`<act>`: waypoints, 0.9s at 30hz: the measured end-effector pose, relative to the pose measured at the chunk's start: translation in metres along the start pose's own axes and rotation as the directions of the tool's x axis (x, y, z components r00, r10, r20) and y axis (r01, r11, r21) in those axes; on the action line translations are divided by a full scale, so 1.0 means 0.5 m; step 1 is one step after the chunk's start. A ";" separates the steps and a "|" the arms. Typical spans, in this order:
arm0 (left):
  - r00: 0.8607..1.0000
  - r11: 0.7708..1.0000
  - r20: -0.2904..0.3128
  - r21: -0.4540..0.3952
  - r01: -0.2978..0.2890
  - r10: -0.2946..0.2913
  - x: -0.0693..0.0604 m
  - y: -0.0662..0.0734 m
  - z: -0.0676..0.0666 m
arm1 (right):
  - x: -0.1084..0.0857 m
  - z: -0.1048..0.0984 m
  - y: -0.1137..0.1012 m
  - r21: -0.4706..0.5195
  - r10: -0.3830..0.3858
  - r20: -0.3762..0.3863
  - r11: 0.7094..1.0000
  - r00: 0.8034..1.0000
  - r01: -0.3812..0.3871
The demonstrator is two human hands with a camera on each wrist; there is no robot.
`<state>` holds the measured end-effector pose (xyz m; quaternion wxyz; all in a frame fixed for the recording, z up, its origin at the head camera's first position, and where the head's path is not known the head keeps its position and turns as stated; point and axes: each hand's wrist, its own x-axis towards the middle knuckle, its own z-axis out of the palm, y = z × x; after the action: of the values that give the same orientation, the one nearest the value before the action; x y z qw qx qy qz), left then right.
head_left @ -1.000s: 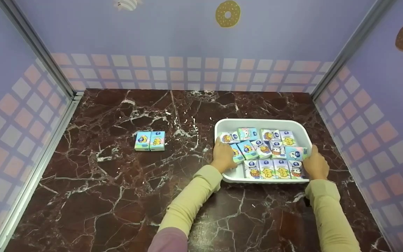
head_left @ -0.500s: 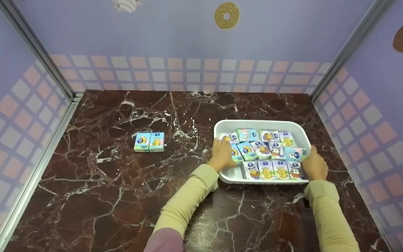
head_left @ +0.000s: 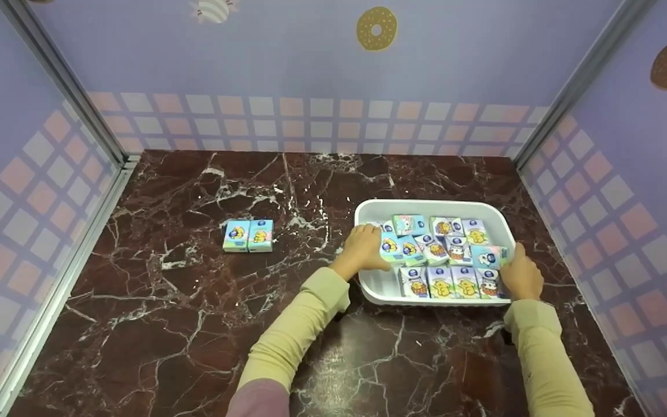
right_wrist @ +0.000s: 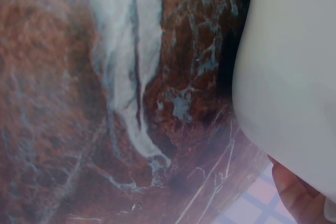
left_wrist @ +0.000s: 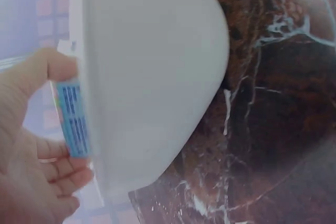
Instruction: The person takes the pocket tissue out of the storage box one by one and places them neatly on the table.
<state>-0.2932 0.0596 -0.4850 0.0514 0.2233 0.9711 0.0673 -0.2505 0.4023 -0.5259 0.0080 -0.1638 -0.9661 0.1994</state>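
Well to the left of the white tub (head_left: 432,203), a pair of packets (head_left: 252,236), side by side on the dark marbled bench (head_left: 154,324). Between pair and tub, a broad stretch of bench, with good room for a leftward move. At the tub's left rim, left hand (head_left: 362,249), thumb and fingers clamped on a blue packet (head_left: 390,246) inside the tub; cannot tell whether lifted free. Best to pinch lightly, raise well above the rim before crossing, and avoid dragging neighbouring packets (head_left: 431,249). In the tub's near left corner, some white floor showing, probably handy for shifting things. At the tub's right rim, right hand (head_left: 521,275), fingers apparently curled over the edge, tips partly hidden; sensible to steady the tub there. Right of the tub, only a narrow strip before the patterned wall (head_left: 617,191).
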 end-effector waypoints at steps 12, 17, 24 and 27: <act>0.981 0.938 -0.126 -0.297 -0.181 0.149 -0.018 -0.070 -0.038 | 0.000 -0.001 0.000 0.006 0.006 -0.001 1.000 1.000 -0.006; 0.979 0.930 -0.165 -0.326 -0.168 0.119 -0.025 -0.104 -0.038 | -0.001 -0.001 0.003 0.008 0.001 0.006 1.000 1.000 -0.001; 0.974 0.928 -0.209 -0.338 -0.157 0.088 -0.038 -0.145 -0.024 | -0.001 -0.001 0.002 -0.004 -0.011 -0.018 1.000 1.000 0.011; 0.974 0.933 -0.213 -0.329 -0.149 0.080 -0.045 -0.161 -0.018 | -0.002 0.002 0.001 -0.003 -0.021 -0.029 1.000 0.999 0.021</act>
<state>-0.3086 -0.0232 -0.4868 -0.0105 0.2597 0.9300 0.2597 -0.2494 0.4018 -0.5270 0.0240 -0.1566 -0.9678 0.1954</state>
